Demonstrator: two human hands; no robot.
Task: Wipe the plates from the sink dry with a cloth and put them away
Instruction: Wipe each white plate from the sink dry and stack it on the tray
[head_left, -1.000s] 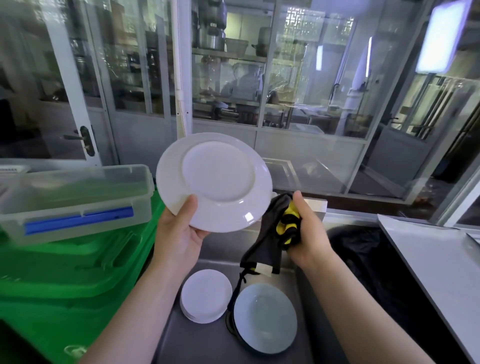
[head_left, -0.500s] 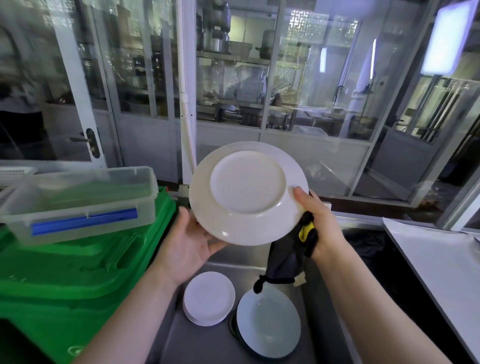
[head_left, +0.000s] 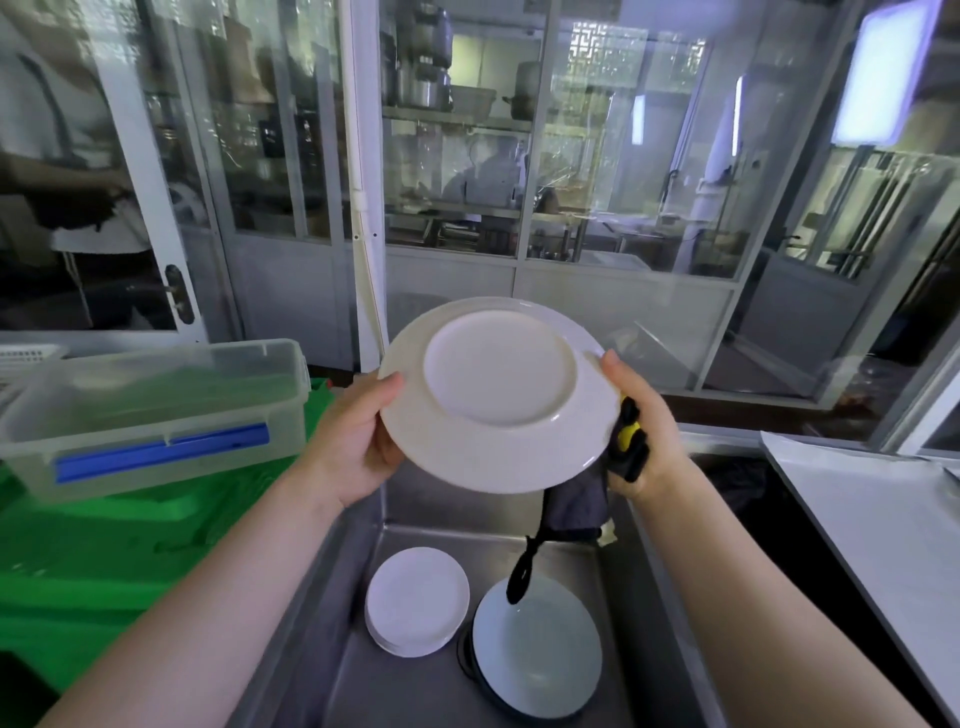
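The white plate has swung further round since a moment ago, its underside and foot ring now squarely facing the camera, and the left hand has shifted its hold to the rim at nine o'clock. That hand grips with the thumb curled over the near face of the rim and the fingers hidden behind. At three o'clock the right hand pinches the opposite rim with its thumb while its curled fingers clutch a dark cloth with yellow trim, bunched against the palm. The cloth hangs below the plate, a black loop dangling at six o'clock. The plate is held tilted in the air above the steel sink. Down in the basin, a stack of small white plates sits at seven o'clock, just beside a larger pale plate on something dark. Out at nine o'clock, a clear lidded container with a blue clasp rests on green crates.
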